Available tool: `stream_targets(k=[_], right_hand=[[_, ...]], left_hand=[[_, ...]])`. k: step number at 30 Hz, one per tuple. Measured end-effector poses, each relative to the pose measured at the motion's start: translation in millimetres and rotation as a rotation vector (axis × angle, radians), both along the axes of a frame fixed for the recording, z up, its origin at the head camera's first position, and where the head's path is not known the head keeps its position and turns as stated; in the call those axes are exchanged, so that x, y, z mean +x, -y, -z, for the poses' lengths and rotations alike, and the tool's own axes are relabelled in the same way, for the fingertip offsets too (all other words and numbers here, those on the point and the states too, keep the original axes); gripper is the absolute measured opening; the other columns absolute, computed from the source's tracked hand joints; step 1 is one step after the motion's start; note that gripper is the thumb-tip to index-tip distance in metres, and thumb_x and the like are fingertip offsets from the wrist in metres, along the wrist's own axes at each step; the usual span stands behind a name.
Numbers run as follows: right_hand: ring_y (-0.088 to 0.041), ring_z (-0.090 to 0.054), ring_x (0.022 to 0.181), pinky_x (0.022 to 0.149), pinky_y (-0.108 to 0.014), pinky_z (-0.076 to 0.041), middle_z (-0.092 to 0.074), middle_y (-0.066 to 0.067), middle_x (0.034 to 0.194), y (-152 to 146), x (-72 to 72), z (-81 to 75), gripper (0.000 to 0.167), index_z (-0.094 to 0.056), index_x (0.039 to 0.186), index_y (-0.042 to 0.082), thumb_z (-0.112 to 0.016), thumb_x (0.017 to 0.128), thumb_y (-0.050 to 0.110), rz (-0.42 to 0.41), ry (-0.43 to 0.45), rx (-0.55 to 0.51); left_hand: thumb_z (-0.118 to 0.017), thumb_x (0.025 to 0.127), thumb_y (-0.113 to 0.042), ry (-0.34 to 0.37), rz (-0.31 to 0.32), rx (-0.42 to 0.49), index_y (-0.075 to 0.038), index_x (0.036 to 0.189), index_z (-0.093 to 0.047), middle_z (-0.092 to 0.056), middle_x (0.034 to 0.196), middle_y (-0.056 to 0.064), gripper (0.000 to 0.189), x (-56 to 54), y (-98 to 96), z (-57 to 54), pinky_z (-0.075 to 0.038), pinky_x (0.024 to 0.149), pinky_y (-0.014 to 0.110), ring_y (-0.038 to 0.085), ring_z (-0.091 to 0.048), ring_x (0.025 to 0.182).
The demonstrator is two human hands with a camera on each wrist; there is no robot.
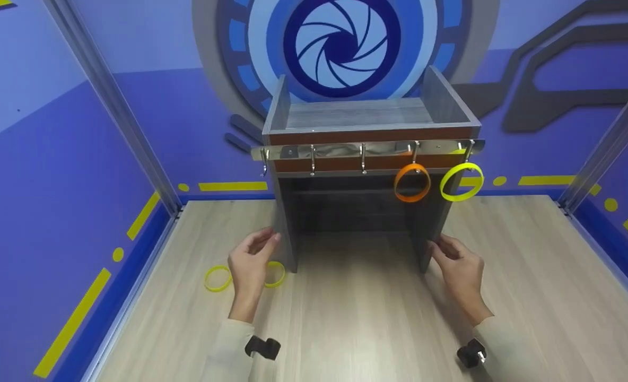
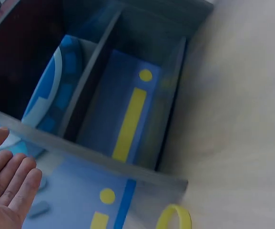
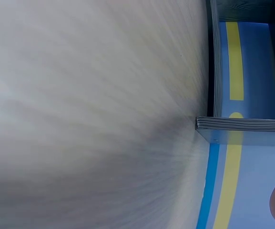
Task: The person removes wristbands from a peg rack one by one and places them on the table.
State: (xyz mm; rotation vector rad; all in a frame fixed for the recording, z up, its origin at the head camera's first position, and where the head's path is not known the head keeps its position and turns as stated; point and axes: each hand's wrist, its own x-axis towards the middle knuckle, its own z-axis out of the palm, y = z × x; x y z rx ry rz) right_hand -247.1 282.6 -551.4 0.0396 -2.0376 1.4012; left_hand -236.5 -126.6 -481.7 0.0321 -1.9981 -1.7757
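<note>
A grey wooden shelf [image 1: 377,114] stands on the table, a metal hook rail [image 1: 340,151] across its front. An orange ring [image 1: 412,200] and a bright yellow ring [image 1: 462,198] hang from the rail's right-hand hooks. My left hand [image 1: 249,262] is beside the left side panel, thumb and fingers apart and holding nothing in the left wrist view. Two yellow rings lie near it: one ring [image 1: 217,291] to its left, another ring [image 1: 282,281] partly behind the wrist. My right hand [image 1: 460,265] has its fingertips at the front edge of the right side panel [image 3: 244,125].
The shelf has an open tray top and a hollow space beneath the rail. Blue printed walls [image 1: 149,122] with metal corner posts [image 1: 110,106] enclose the wooden table [image 1: 346,329] at the back and sides. Both wrists wear black straps.
</note>
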Motion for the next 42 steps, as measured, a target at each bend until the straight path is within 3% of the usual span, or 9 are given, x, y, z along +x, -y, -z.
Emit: stream_targets(k=[17,25,42], right_hand=[[0.005,-0.071,0.086,0.075,-0.009,-0.056,-0.08,-0.011,0.102,-2,2.4,0.4,0.02,-0.08,0.112,0.0,-0.083,0.092,0.002,0.025,0.05,0.042],[0.006,-0.07,0.088,0.077,-0.009,-0.056,-0.08,-0.012,0.104,-1,1.3,0.5,0.021,-0.079,0.113,0.0,-0.083,0.093,0.005,0.018,0.072,0.023],[0.005,-0.071,0.09,0.078,-0.01,-0.057,-0.08,-0.01,0.105,-1,1.7,-0.8,0.023,-0.08,0.115,0.001,-0.083,0.093,0.005,0.011,0.074,0.028]], left_hand=[[-0.087,0.09,-0.011,-0.1,0.18,0.075,-0.002,0.112,-0.08,-0.079,0.11,0.009,0.025,-5.3,-58.5,-28.4,-0.062,0.086,0.027,0.023,-0.076,0.1],[-0.086,0.091,-0.008,-0.158,0.266,0.092,0.002,0.111,-0.079,-0.078,0.11,0.016,0.024,-9.2,-86.8,-42.3,-0.063,0.087,0.029,0.025,-0.076,0.098],[-0.087,0.09,-0.008,-0.197,0.339,0.117,0.0,0.109,-0.081,-0.08,0.106,0.008,0.022,-12.7,-129.4,-61.0,-0.064,0.084,0.031,0.022,-0.077,0.096]])
